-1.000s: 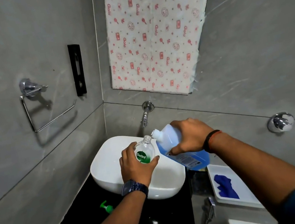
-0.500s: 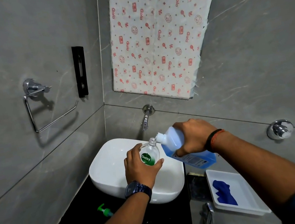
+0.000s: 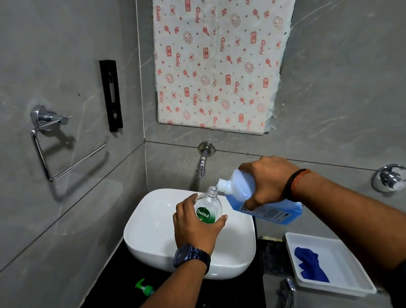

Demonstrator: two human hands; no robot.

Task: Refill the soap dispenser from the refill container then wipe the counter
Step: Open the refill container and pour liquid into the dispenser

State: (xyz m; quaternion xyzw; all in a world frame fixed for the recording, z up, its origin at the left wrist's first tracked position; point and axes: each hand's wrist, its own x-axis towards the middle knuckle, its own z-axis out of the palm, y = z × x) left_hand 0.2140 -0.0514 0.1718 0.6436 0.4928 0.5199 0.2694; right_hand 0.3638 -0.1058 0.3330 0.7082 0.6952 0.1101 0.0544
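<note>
Grey-tiled bathroom, white ceramic basin (image 3: 155, 231) below. My left hand (image 3: 195, 229) wraps clear Dettol-labelled dispenser bottle (image 3: 209, 207); my right hand (image 3: 268, 183) clamps tilted translucent blue refill container (image 3: 264, 208), spout meeting bottle neck over basin.

A white basin (image 3: 155, 231) is sitting at the middle of the scene. A chrome tap (image 3: 202, 163) is sticking out of the grey wall just behind the basin. Above the tap, a patterned paper sheet (image 3: 222, 48) is hanging on the wall. Left of the basin, a chrome towel ring (image 3: 57, 143) and a black bracket (image 3: 112, 95) are hanging on the side wall. Right of the basin, a chrome knob (image 3: 390, 177) is showing on the wall.
</note>
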